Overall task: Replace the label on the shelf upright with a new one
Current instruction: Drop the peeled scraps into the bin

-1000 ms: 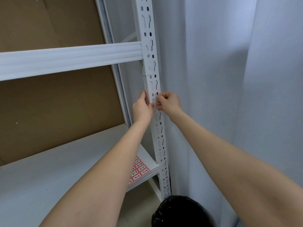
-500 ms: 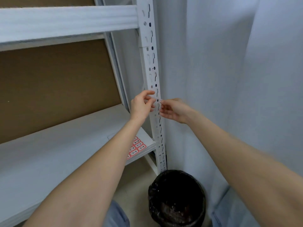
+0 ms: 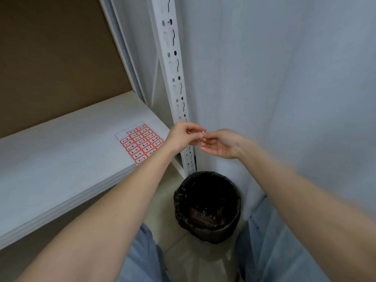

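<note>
The white perforated shelf upright runs down the middle of the view. In front of its lower part my left hand and my right hand meet fingertip to fingertip. A tiny peeled label is pinched between them; which hand holds it is unclear. A sheet of red-bordered numbered labels lies on the white shelf board, left of my hands.
A black bin lined with a bag stands on the floor below my hands, beside the upright's foot. A grey-white wall is at the right. Brown backing board fills the shelf's rear. My jeans show at the bottom.
My hands have come off the upright and dropped lower, now above the bin, with a small label pinched between them. The view has tilted downward.
</note>
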Tool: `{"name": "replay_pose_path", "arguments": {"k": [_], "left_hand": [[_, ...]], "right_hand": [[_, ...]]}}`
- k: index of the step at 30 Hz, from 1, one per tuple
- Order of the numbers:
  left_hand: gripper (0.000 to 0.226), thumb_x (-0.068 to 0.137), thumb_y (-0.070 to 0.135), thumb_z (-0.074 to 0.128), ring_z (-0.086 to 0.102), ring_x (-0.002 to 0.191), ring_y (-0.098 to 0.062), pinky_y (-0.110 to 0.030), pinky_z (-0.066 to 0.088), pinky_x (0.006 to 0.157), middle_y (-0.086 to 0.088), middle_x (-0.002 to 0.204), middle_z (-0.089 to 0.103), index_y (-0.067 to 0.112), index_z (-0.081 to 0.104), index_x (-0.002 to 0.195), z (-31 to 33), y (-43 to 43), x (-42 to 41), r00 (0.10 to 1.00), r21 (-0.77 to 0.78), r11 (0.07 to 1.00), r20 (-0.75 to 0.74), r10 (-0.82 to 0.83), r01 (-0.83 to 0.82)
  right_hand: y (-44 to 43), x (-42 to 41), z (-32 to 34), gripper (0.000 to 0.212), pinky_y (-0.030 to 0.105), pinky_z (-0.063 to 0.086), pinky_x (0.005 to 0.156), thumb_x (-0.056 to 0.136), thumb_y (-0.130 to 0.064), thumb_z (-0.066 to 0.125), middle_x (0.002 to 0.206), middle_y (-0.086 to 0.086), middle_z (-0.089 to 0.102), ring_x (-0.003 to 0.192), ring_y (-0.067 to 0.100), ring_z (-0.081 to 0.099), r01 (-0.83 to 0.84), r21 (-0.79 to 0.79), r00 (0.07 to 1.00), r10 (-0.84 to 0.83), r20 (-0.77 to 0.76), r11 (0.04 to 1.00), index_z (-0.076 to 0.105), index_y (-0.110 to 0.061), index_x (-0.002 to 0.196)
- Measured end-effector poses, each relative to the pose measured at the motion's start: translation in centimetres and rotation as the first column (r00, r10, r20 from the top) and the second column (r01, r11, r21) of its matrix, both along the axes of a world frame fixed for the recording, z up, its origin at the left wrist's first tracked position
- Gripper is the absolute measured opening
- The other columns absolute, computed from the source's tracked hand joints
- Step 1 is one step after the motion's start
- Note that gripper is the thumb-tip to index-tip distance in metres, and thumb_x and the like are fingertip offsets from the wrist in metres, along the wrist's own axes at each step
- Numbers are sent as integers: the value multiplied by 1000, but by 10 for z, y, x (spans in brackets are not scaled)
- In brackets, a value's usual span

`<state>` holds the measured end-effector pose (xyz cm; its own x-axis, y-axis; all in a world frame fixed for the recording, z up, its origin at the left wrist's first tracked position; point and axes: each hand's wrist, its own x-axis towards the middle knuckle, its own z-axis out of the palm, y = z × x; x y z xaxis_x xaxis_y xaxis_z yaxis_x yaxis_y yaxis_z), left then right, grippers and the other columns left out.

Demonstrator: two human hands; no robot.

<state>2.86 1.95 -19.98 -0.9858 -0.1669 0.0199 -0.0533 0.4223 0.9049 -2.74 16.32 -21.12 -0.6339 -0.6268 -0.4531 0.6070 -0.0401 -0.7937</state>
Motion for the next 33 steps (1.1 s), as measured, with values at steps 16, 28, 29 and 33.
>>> {"name": "replay_pose_path", "arguments": {"k": [16, 28, 29, 33], "left_hand": [[10, 92, 3, 56, 58, 45, 4, -15, 54, 53, 0, 62, 61, 2, 66, 90, -58, 17, 6, 989, -122, 982, 32, 146, -141], [12, 84, 0, 67, 64, 60, -4, -17, 57, 64, -3, 72, 66, 1, 70, 96, -61, 14, -1, 991, 36, 994, 87, 102, -105], [9, 83, 0, 68, 64, 58, -3, -17, 56, 63, -2, 70, 66, 4, 70, 90, -60, 15, -1, 991, 21, 993, 66, 114, -115], [12, 83, 0, 68, 63, 57, -4, -18, 56, 63, -1, 66, 65, 11, 68, 78, -59, 18, -2, 987, -35, 986, -5, 162, -162]], "right_hand": [[13, 16, -49, 10, 22, 60, 65, 92, -3, 55, 76, 8, 73, 70, 15, 72, 77, 11, 990, -78, 117, 997, 65, 1, 92], [11, 9, -53, 13, 17, 56, 54, 90, -11, 59, 60, -2, 65, 53, 7, 64, 108, 87, 977, -122, 175, 990, 63, -9, 78], [10, 9, -53, 15, 17, 56, 53, 90, -12, 59, 58, -2, 64, 51, 7, 64, 110, 76, 972, -124, 201, 991, 63, -9, 76], [10, 8, -52, 17, 19, 57, 57, 90, -13, 59, 55, -1, 65, 49, 8, 65, 115, 29, 954, -118, 276, 993, 63, -8, 74]]}}
